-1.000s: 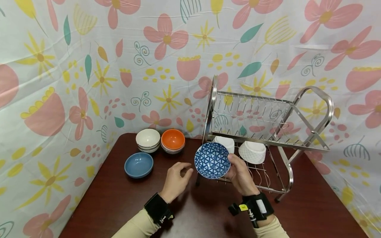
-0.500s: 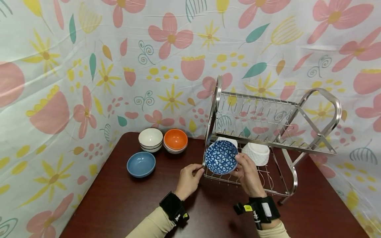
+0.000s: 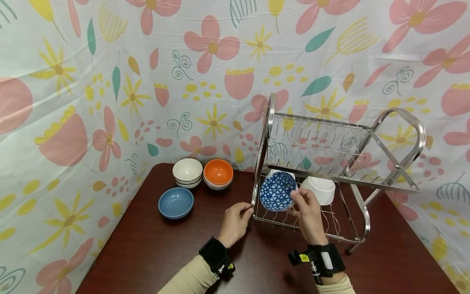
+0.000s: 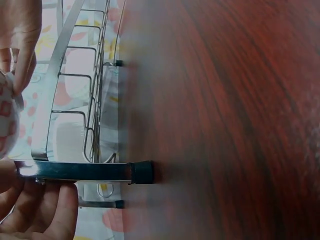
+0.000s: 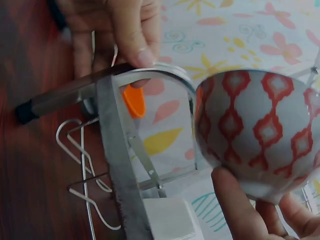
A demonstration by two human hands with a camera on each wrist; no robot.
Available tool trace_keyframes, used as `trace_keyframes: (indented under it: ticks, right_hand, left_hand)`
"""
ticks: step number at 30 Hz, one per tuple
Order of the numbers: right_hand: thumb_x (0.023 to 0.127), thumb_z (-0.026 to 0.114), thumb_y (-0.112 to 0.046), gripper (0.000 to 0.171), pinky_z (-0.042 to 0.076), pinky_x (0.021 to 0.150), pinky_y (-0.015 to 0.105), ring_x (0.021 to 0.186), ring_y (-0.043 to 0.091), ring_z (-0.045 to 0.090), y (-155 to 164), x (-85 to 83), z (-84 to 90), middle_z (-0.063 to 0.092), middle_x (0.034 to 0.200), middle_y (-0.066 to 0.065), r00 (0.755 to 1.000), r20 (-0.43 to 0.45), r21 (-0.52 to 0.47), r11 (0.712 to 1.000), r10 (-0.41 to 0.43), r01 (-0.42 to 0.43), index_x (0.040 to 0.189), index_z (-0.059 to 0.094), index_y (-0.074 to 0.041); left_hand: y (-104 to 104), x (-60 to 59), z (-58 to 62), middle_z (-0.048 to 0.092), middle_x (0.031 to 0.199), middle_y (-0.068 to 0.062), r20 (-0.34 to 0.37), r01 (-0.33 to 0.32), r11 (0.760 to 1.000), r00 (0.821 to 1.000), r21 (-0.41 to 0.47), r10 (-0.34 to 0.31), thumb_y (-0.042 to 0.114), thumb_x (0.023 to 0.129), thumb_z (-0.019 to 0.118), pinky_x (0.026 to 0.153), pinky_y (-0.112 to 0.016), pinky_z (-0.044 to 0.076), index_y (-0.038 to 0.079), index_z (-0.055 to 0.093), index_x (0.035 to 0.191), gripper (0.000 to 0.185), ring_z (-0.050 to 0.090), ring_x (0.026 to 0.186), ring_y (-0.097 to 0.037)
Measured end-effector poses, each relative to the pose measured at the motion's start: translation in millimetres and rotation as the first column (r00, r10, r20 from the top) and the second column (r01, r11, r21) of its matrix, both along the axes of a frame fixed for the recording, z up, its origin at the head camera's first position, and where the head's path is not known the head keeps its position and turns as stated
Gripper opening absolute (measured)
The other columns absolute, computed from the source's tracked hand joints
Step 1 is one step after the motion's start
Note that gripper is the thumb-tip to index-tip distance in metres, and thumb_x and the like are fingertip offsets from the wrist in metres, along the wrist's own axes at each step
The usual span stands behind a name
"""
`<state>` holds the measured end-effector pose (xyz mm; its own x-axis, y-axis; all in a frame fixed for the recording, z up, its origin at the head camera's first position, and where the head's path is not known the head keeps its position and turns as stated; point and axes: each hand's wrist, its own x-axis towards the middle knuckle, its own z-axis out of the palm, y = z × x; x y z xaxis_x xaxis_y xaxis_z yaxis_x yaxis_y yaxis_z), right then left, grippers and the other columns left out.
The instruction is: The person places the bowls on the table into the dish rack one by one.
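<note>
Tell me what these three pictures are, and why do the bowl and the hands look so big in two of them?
A person wears three cameras: one on the head, one on each wrist. The wide picture is the head view. The right hand holds a bowl, blue triangles inside, at the lower shelf of a metal dish rack. The left hand grips the rack's front leg. Two white bowls sit in the rack. On the table are blue, cream and orange bowls. Wrist cameras sit very close, so everything looks huge.

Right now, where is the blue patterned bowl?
In the head view, the right hand holds the blue patterned bowl tilted over the dish rack lower tier's left end.
</note>
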<state>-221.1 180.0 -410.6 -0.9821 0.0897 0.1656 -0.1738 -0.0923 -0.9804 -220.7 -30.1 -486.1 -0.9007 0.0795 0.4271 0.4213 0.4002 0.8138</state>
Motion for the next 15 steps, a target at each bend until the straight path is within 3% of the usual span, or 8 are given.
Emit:
trace_keyframes:
  ticks: [3, 7, 12, 15]
  right_hand:
    - [0.095, 0.062, -0.021, 0.035, 0.051, 0.063, 0.025, 0.076, 0.014, 0.054, -2, 0.0, -3.7, 0.050, 0.093, 0.007, 0.995, -0.026, 0.081, 0.992, -0.100, 0.102, 0.118, 0.046, -0.001]
    - [0.091, 0.067, -0.022, 0.035, 0.042, 0.060, 0.023, 0.072, 0.014, 0.050, -3, -1.6, -9.2, 0.052, 0.089, 0.008, 0.977, -0.090, 0.223, 0.953, -0.191, 0.207, 0.116, 0.051, -0.003]
    - [0.086, 0.071, -0.037, 0.047, 0.040, 0.064, 0.023, 0.077, 0.017, 0.049, -5, -4.5, -16.2, 0.052, 0.090, 0.010, 0.959, -0.138, 0.445, 0.850, -0.247, 0.283, 0.117, 0.053, -0.006]
    - [0.083, 0.073, -0.043, 0.051, 0.040, 0.063, 0.025, 0.076, 0.018, 0.049, -7, -4.9, -19.8, 0.053, 0.089, 0.009, 0.947, -0.150, 0.528, 0.788, -0.282, 0.318, 0.116, 0.054, -0.009]
  left_hand:
    - [0, -0.5, -0.5, 0.068, 0.098, -0.003, -0.007, -0.008, 1.000, 1.000, -0.012, 0.008, 0.016, 0.095, 0.060, 0.071, -0.027, 0.049, 0.009, 0.070, 0.104, 0.015, 0.057, 0.076, -0.010]
    - [-1, -1.2, 0.0, 0.069, 0.098, -0.003, -0.026, -0.015, 0.999, 1.000, -0.029, 0.015, 0.015, 0.094, 0.061, 0.071, -0.026, 0.049, 0.009, 0.070, 0.103, 0.013, 0.058, 0.075, -0.009]
    - [-1, -1.5, 1.1, 0.069, 0.096, -0.003, -0.046, -0.025, 0.999, 0.999, -0.039, 0.023, 0.015, 0.094, 0.062, 0.069, -0.025, 0.048, 0.008, 0.070, 0.101, 0.012, 0.054, 0.070, -0.009]
    - [0, -1.6, 0.4, 0.068, 0.095, -0.003, -0.046, -0.023, 0.999, 0.999, -0.037, 0.021, 0.015, 0.094, 0.062, 0.068, -0.024, 0.047, 0.009, 0.070, 0.100, 0.012, 0.053, 0.069, -0.007]
